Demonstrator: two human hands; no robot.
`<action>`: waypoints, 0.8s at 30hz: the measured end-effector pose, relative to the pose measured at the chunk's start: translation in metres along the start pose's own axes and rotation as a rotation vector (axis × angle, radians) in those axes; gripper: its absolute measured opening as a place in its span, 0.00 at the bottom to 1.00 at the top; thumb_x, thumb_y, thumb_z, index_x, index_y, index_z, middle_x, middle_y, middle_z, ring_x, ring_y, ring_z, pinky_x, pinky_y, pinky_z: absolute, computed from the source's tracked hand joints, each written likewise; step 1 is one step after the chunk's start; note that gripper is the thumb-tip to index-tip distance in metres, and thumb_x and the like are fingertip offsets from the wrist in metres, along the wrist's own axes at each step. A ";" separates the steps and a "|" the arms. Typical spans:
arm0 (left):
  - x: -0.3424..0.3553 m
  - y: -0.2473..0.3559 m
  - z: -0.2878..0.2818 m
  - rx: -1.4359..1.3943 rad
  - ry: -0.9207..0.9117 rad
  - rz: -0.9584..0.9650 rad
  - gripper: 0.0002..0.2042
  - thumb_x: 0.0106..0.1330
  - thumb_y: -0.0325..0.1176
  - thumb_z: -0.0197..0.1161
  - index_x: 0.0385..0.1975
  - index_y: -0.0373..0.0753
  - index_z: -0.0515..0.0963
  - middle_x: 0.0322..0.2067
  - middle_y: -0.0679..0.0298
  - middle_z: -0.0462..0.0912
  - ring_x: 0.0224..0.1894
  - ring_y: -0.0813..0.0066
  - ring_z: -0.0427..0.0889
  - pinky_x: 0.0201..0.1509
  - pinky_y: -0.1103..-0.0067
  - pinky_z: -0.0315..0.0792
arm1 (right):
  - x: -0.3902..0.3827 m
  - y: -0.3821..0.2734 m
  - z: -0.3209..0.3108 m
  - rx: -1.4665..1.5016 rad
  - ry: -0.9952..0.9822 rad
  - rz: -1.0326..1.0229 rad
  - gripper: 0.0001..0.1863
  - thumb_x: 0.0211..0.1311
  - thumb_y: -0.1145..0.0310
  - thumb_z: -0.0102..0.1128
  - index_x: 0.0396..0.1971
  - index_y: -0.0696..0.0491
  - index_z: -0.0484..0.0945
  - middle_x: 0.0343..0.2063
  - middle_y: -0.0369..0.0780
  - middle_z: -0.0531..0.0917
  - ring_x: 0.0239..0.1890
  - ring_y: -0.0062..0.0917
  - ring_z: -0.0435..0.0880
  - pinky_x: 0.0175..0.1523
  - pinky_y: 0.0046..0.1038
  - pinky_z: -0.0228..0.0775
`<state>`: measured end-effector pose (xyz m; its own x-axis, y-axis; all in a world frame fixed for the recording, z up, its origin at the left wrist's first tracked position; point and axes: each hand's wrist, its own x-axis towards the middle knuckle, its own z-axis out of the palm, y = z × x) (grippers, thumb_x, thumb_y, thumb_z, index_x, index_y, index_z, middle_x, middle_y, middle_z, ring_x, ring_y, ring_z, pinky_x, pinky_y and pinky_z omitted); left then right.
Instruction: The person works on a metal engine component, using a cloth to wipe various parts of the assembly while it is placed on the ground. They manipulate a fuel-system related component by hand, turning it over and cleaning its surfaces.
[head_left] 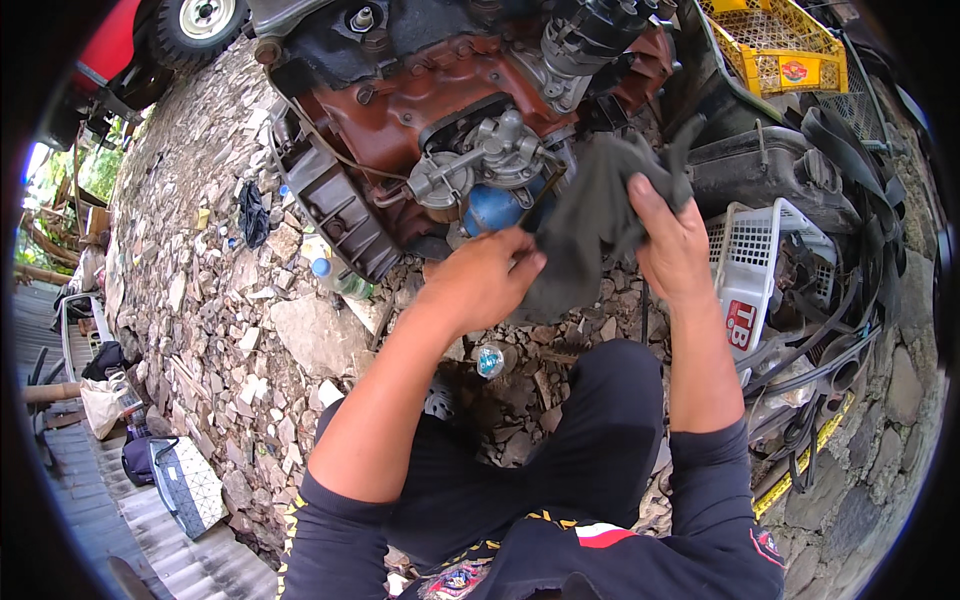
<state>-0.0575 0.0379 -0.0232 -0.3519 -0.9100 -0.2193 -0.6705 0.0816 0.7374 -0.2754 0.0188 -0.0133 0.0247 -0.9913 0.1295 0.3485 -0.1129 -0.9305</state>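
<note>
A dark grey cloth (pixel 590 225) hangs from my right hand (pixel 672 245), its thumb pressed over the bunched upper part. My left hand (pixel 490 275) is closed with curled fingers, right beside the cloth's left edge. What its fingertips hold is hidden. Just beyond the left hand, a blue cylindrical filter (pixel 492 208) sits under a grey cast-metal pump (pixel 490 160). Both are on a reddish-brown engine block (pixel 390 110) that lies in front of me. A thin rod (pixel 543 195) slants down from the pump's right side toward my left hand.
Rubble covers the ground (pixel 250 320). A plastic bottle (pixel 340 275) with a blue cap lies left of the engine, and a clear cup (pixel 490 360) between my knees. On the right are a white basket (pixel 745 270), a black case (pixel 755 170) and a yellow crate (pixel 790 65).
</note>
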 end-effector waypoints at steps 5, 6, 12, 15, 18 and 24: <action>-0.019 -0.013 -0.039 0.389 -0.273 -0.277 0.21 0.72 0.48 0.54 0.53 0.36 0.78 0.50 0.47 0.82 0.53 0.44 0.79 0.58 0.62 0.72 | 0.058 0.009 -0.005 -1.383 -0.491 -0.790 0.24 0.57 0.77 0.55 0.56 0.55 0.76 0.45 0.48 0.81 0.45 0.43 0.80 0.52 0.32 0.74; -0.021 -0.013 -0.049 0.414 -0.295 -0.363 0.21 0.72 0.48 0.54 0.53 0.37 0.78 0.51 0.47 0.81 0.53 0.44 0.79 0.58 0.61 0.72 | 0.071 0.010 -0.003 -1.330 -0.485 -0.789 0.24 0.59 0.77 0.54 0.57 0.55 0.75 0.46 0.48 0.81 0.46 0.42 0.80 0.52 0.32 0.74; -0.019 -0.036 -0.071 0.349 0.222 -0.386 0.19 0.73 0.43 0.53 0.52 0.36 0.80 0.48 0.46 0.83 0.54 0.46 0.80 0.58 0.64 0.72 | 0.081 -0.006 0.025 -1.002 -0.384 -0.058 0.21 0.68 0.72 0.48 0.60 0.56 0.72 0.52 0.47 0.80 0.54 0.40 0.78 0.59 0.33 0.70; -0.015 -0.032 -0.078 0.247 0.252 -0.371 0.19 0.73 0.41 0.53 0.53 0.35 0.79 0.47 0.44 0.83 0.53 0.46 0.80 0.59 0.67 0.72 | 0.079 -0.015 0.030 -0.415 -0.194 0.393 0.20 0.69 0.72 0.46 0.59 0.58 0.75 0.56 0.45 0.81 0.58 0.34 0.79 0.63 0.31 0.67; -0.015 -0.033 -0.069 0.085 0.242 -0.286 0.17 0.68 0.34 0.62 0.52 0.31 0.78 0.46 0.49 0.85 0.50 0.58 0.83 0.59 0.71 0.71 | 0.090 -0.013 0.019 -0.358 -0.244 0.464 0.21 0.68 0.73 0.45 0.58 0.59 0.76 0.59 0.45 0.79 0.60 0.33 0.78 0.65 0.30 0.66; 0.004 -0.029 -0.043 -0.587 0.215 -0.092 0.22 0.61 0.32 0.74 0.54 0.32 0.77 0.48 0.62 0.84 0.49 0.73 0.79 0.58 0.74 0.72 | 0.112 0.006 0.026 -1.108 -0.603 -0.243 0.25 0.75 0.53 0.34 0.62 0.46 0.71 0.54 0.49 0.79 0.59 0.45 0.76 0.62 0.38 0.66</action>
<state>-0.0116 0.0145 -0.0182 -0.1302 -0.9689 -0.2104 -0.1998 -0.1822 0.9627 -0.2468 -0.0908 0.0046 0.5897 -0.7829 0.1982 -0.5508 -0.5694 -0.6102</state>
